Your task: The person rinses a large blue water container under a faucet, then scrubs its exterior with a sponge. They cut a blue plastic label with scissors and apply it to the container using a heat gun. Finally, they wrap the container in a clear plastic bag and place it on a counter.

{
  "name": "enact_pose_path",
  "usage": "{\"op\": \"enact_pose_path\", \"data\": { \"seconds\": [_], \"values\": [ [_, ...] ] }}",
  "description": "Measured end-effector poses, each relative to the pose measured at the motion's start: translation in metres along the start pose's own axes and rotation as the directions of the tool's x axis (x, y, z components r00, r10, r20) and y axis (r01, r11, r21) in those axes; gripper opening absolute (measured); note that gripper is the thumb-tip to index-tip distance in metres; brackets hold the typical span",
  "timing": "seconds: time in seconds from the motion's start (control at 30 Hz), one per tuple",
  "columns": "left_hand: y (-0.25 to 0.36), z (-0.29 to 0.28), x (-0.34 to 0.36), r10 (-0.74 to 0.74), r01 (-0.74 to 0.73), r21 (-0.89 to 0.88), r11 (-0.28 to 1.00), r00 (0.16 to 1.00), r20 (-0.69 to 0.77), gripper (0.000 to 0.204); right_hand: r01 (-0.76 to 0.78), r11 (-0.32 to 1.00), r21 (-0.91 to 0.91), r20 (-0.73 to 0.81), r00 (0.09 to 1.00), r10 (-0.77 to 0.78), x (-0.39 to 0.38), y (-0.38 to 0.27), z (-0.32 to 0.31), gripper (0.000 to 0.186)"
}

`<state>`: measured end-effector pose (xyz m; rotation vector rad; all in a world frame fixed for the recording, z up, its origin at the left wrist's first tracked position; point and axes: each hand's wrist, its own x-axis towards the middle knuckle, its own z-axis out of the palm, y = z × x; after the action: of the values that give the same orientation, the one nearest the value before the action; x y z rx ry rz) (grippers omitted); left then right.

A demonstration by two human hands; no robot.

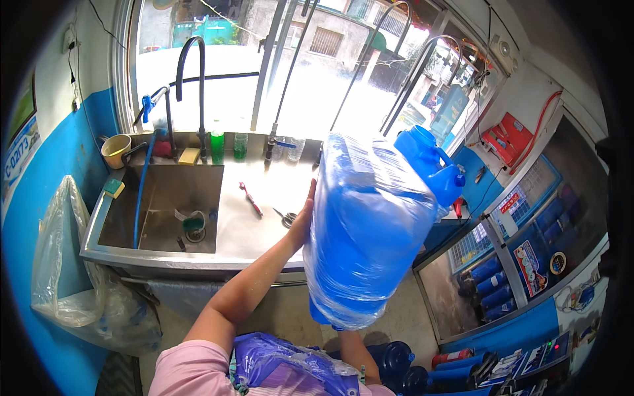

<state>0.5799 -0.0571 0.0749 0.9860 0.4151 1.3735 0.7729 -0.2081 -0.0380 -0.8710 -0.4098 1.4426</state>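
A large blue water container (pixel 370 237), wrapped in clear plastic film, is held up tilted in front of me at the counter's right part. My left hand (pixel 304 221) is pressed along its left side, fingers partly out of sight behind the film. From below, my right forearm (pixel 356 351) runs up to the container's lower end, where it bears the load; the fingers there are hidden. Just left of my left hand, a pair of scissors (pixel 286 218) and a red-handled tool (pixel 251 199) lie on the steel counter (pixel 238 231).
Left lies a steel sink (pixel 165 204) with a blue hose (pixel 140 198) and black faucet (pixel 191 79). Another blue jug (pixel 429 165) stands behind the wrapped one. Clear bags (pixel 72 264) hang at the left wall. Dark blue bottles (pixel 394 362) stand on the floor by my right arm.
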Motion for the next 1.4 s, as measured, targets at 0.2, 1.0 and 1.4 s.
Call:
{"op": "enact_pose_path", "data": {
  "seconds": [0.2,1.0,1.4],
  "values": [
    [-0.031,-0.046,-0.059,-0.216,0.298,0.251,0.921,0.927,-0.307,0.056,0.173,0.982,-0.069,0.010,0.985,-0.173,0.046,-0.073,0.012,0.037],
    [0.059,-0.001,0.141,0.503,-0.393,0.430,0.813,0.846,-0.178,0.066,0.438,-0.158,-0.885,0.466,0.827,-0.316,0.077,-0.336,0.255,0.045],
    [-0.005,0.036,0.157,0.195,0.212,0.848,0.486,0.919,-0.342,0.068,0.447,0.171,-0.878,0.440,0.895,-0.078,0.222,-0.321,0.270,0.051]
  ]
}}
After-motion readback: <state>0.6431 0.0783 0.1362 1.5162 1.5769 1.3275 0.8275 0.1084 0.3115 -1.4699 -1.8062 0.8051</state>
